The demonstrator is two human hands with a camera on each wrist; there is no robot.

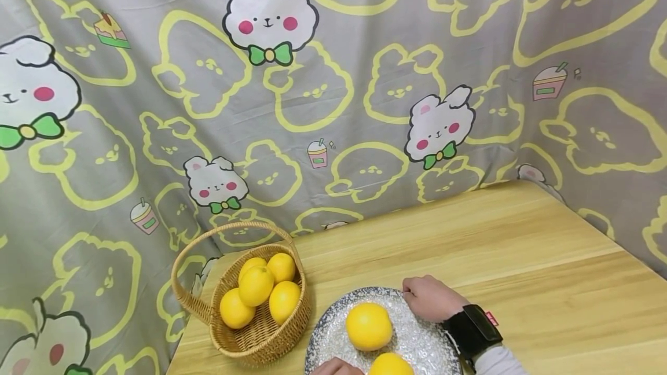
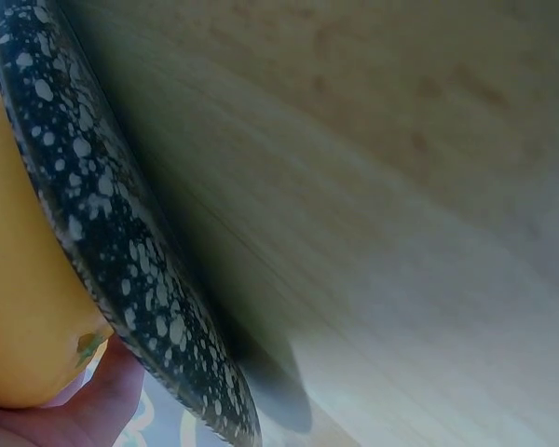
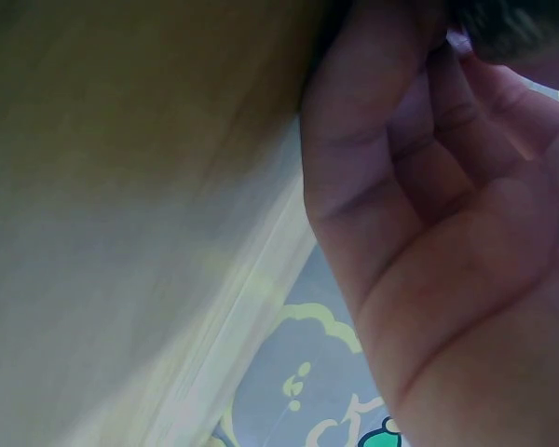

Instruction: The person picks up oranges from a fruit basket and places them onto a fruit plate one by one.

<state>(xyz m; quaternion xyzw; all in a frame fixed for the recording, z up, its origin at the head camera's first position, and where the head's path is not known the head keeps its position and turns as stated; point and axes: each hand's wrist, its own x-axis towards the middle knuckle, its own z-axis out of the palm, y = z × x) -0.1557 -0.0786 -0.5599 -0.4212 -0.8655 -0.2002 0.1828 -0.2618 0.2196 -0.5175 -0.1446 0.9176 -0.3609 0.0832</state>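
A grey speckled plate (image 1: 432, 343) with a dark rim lies on the wooden table. My right hand (image 1: 432, 298) grips its far right rim; in the right wrist view the curled fingers (image 3: 447, 102) meet the dark rim. One lemon (image 1: 369, 327) rests on the plate. At the bottom frame edge my left hand (image 1: 337, 367) is beside a second lemon (image 1: 391, 364), over the plate. The left wrist view shows a lemon (image 2: 28, 270) behind the rim, with part of the left hand (image 2: 84, 410) curled against it. Most of that hand is hidden.
Left of the plate stands a wicker basket (image 1: 266, 346) with a tall handle and several lemons (image 1: 256, 286) inside. Wood tabletop (image 1: 521, 247) extends to the right. A grey curtain (image 1: 365, 74) printed with cartoon animals hangs behind the table and along its sides.
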